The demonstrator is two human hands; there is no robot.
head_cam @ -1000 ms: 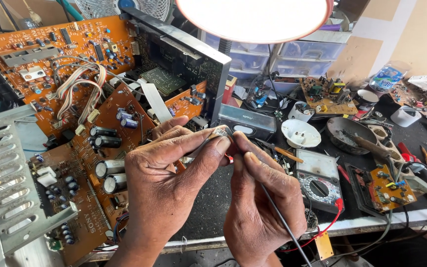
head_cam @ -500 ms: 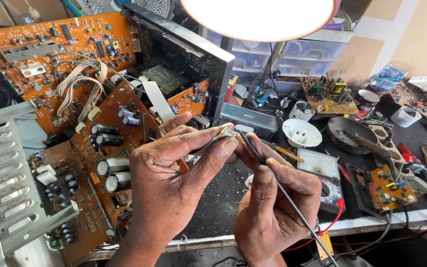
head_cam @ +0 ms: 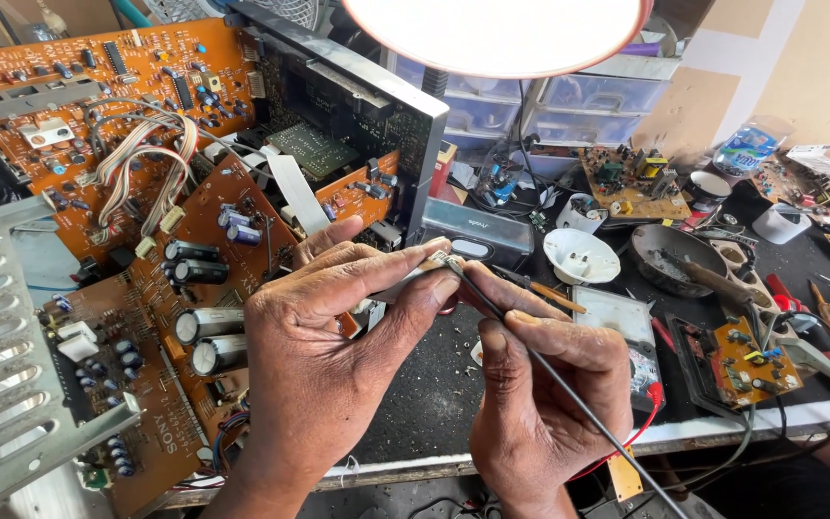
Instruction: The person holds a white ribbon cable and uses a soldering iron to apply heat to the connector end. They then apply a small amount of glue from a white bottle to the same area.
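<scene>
Small pale component [head_cam: 446,259], greyish-white, short and blocky, mostly hidden by fingers; exact shape hard to tell. It sits above the black bench mat [head_cam: 434,384], just right of the orange circuit boards [head_cam: 146,288] of the opened amplifier. Left hand [head_cam: 324,375] pinches it between thumb and index tip, other fingers curled under. Right hand [head_cam: 545,404] pinches a thin black probe [head_cam: 530,351] pen-style, its tip touching the component at the left fingertips; probe lead runs down to the lower right edge. Both hands close together, fingertips nearly meeting.

Versus the earlier frames: right hand has dropped lower and rotated, so the probe now lies as a long diagonal across its knuckles; a second ago the right fingers were bunched right up against the left thumb. Left hand barely moved, same pinch. White lamp shade [head_cam: 497,34] above, white round dish [head_cam: 580,255] and grey multimeter [head_cam: 622,322] behind the hands, unchanged.
</scene>
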